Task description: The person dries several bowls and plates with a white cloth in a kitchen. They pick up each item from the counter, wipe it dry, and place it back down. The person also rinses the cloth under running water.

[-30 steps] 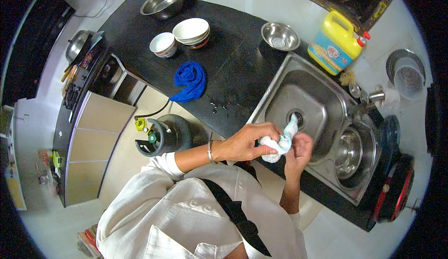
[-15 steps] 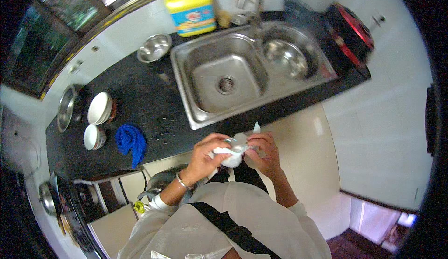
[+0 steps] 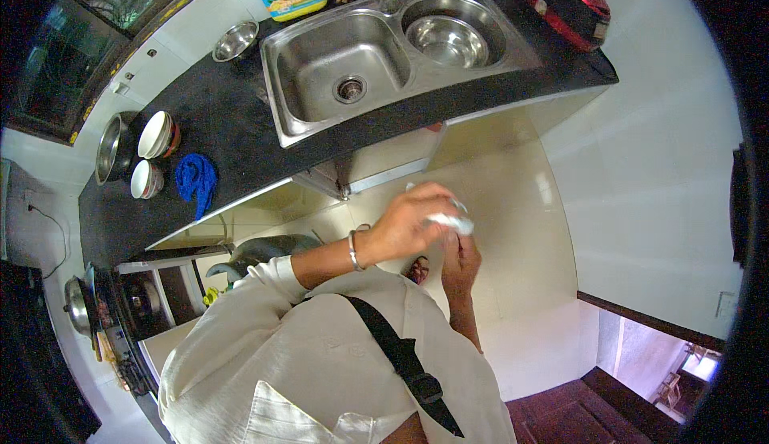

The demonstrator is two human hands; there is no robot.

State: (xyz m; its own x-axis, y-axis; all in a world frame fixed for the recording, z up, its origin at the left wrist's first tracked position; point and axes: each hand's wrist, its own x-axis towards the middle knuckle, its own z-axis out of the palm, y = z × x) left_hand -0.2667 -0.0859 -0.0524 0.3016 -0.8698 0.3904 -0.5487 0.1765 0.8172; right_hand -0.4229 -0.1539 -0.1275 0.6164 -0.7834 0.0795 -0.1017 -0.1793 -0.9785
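Counter [image 3: 220,112] sink [image 3: 340,52] holds a bowl [image 3: 448,41]; left grip [image 3: 407,221] clasps white wad [image 3: 458,224], right grip [image 3: 461,261] unclear.

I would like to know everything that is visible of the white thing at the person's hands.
The white thing, tinged pale blue, looks soft; blur hides whether it is cloth or thin plastic. The left hand grips it, covering much of it; the right hand seems to touch its lower edge. It is held above the floor.
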